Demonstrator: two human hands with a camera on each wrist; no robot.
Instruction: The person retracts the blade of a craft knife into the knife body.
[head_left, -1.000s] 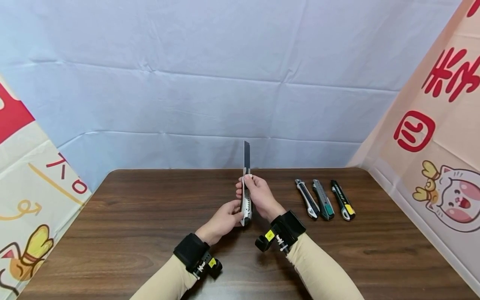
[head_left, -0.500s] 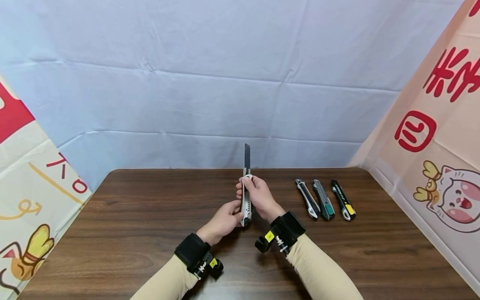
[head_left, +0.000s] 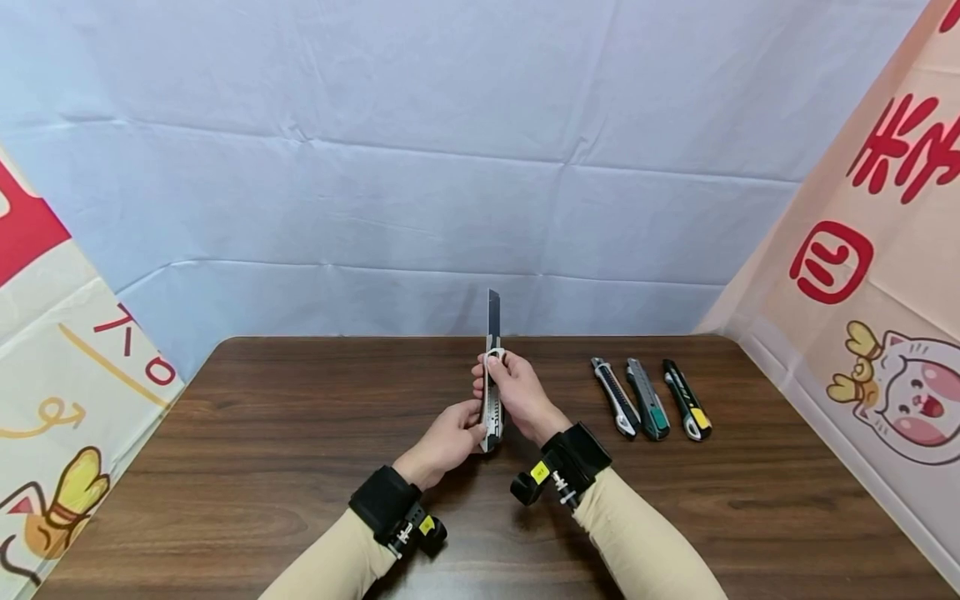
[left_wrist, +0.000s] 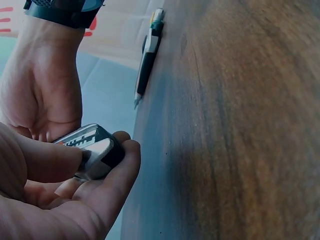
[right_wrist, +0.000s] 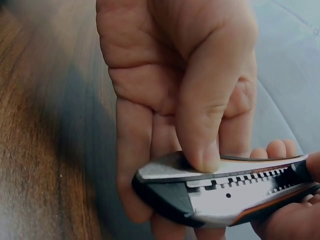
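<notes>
A silver and black utility knife (head_left: 491, 410) stands upright above the middle of the table, its dark blade (head_left: 492, 315) pushed out and pointing up. My left hand (head_left: 459, 432) grips the knife's lower end; the left wrist view shows that end (left_wrist: 96, 150) lying between my thumb and fingers (left_wrist: 102, 192). My right hand (head_left: 508, 382) holds the upper part of the handle. In the right wrist view my thumb (right_wrist: 207, 117) presses on the top edge of the knife (right_wrist: 225, 195), beside its notched slider track.
Three more utility knives lie side by side at the table's right: a black and silver one (head_left: 614, 408), a grey and green one (head_left: 647, 411), a black and yellow one (head_left: 686, 410). Cloth backdrops close in the brown wooden table (head_left: 262, 433) at the back and sides.
The blade tip has sunk a little, so less blade shows above the handle. My right thumb has slid slightly down the handle. Both hands stay where they were.
</notes>
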